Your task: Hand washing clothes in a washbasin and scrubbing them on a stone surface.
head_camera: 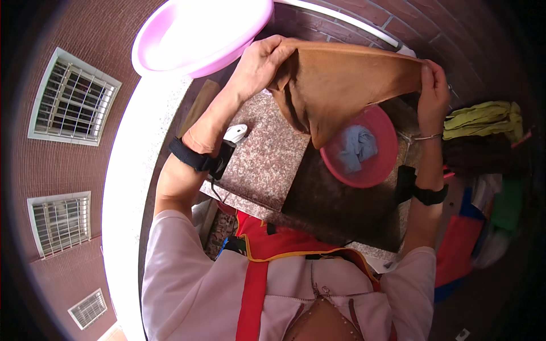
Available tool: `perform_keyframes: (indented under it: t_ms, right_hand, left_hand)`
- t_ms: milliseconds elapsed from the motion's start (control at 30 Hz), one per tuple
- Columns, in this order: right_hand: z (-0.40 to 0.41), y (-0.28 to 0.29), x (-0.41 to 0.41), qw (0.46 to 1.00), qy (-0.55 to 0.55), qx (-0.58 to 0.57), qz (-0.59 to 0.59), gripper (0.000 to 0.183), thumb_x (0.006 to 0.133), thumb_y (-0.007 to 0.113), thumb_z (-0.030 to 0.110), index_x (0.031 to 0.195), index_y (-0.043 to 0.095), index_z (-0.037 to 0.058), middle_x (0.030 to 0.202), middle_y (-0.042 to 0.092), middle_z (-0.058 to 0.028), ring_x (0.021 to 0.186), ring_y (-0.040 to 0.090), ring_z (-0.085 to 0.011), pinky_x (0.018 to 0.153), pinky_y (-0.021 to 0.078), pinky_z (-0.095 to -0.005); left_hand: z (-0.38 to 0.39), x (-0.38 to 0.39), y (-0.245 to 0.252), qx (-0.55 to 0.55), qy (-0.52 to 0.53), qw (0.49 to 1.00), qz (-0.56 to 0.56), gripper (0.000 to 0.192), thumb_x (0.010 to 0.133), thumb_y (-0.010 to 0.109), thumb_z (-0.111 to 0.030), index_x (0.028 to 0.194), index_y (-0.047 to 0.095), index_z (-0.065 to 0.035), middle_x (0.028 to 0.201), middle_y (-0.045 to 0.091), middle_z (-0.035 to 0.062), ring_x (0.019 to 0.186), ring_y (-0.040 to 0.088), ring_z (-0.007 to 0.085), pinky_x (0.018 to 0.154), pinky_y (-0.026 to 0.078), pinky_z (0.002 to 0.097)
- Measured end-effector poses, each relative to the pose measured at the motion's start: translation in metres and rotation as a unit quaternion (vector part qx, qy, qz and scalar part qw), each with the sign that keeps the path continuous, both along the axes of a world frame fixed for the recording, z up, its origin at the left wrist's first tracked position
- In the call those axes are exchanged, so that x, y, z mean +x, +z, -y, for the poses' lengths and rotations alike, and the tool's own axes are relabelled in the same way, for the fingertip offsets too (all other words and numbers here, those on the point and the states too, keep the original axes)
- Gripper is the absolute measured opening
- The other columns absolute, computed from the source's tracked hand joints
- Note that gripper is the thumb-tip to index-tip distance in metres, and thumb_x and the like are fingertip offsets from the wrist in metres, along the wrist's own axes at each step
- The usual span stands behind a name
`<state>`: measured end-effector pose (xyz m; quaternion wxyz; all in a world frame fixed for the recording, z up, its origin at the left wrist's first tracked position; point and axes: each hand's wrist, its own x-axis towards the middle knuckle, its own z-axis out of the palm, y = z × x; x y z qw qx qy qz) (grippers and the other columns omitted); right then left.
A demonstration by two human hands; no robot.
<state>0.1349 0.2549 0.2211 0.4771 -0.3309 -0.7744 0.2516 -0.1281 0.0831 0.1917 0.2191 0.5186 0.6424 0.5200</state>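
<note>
A brown cloth (337, 81) is stretched between my two hands, its lower part hanging in folds. My left hand (262, 64) pinches its upper left corner. At its upper right corner my right hand (434, 91) grips it. Below the cloth, partly behind its lower edge, is a red plastic basin (386, 157) with a bunched light blue cloth (358, 147) inside. The basin rests on the dark section of a speckled stone slab (273, 166).
A pink basin (149, 51) stands at upper left on a bright ledge (128, 170). A white object (236, 133) lies on the slab near my left forearm. Yellow-green cloth (482, 121) and dark cloth (477, 155) lie at right, beside a brick wall (426, 34).
</note>
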Motion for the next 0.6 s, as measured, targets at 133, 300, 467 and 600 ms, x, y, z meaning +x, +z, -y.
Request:
perform_keyframes:
  t_ms: [133,300,467,600]
  right_hand:
    - [0.001,0.011,0.002,0.997,0.031,-0.014,-0.063,0.027,0.091,0.046,0.023,0.104,0.055,0.0012,0.093,0.059,-0.0033,0.084,0.052,-0.0091,0.074,0.0427,-0.0236]
    - [0.014,0.007,-0.013,0.957,0.134,-0.215,-0.143,0.028,0.091,0.046,0.023,0.111,0.052,0.0047,0.096,0.056,-0.0019,0.085,0.052,-0.0086,0.073,0.0443,-0.0228]
    - [0.032,-0.002,-0.012,0.924,0.218,-0.289,-0.124,0.033,0.088,0.049,0.029,0.112,0.049,0.0068,0.092,0.056,-0.0022,0.082,0.055,-0.0098,0.069,0.0465,-0.0237]
    - [0.002,-0.055,0.039,0.849,0.115,-0.476,-0.197,0.039,0.086,0.050,0.039,0.110,0.049,0.0086,0.087,0.059,-0.0047,0.078,0.060,-0.0162,0.066,0.0490,-0.0298]
  left_hand:
    - [-0.011,0.016,0.030,0.047,-0.046,0.996,0.058,0.031,0.090,0.042,-0.023,0.103,0.057,0.0018,0.090,0.061,0.0027,0.084,0.054,0.0113,0.078,0.042,0.0244]
    - [-0.056,0.057,0.032,0.074,-0.209,0.970,0.101,0.032,0.087,0.045,-0.010,0.118,0.046,-0.0013,0.110,0.054,0.0065,0.104,0.048,0.0118,0.089,0.037,0.0244]
    - [-0.087,0.090,0.010,-0.005,-0.250,0.967,0.044,0.033,0.080,0.052,-0.005,0.113,0.050,-0.0021,0.094,0.060,0.0055,0.088,0.056,0.0111,0.080,0.043,0.0238]
    - [-0.098,0.113,0.017,0.042,-0.249,0.967,0.031,0.025,0.078,0.051,-0.005,0.102,0.056,-0.0014,0.082,0.062,0.0040,0.077,0.058,0.0106,0.074,0.045,0.0239]
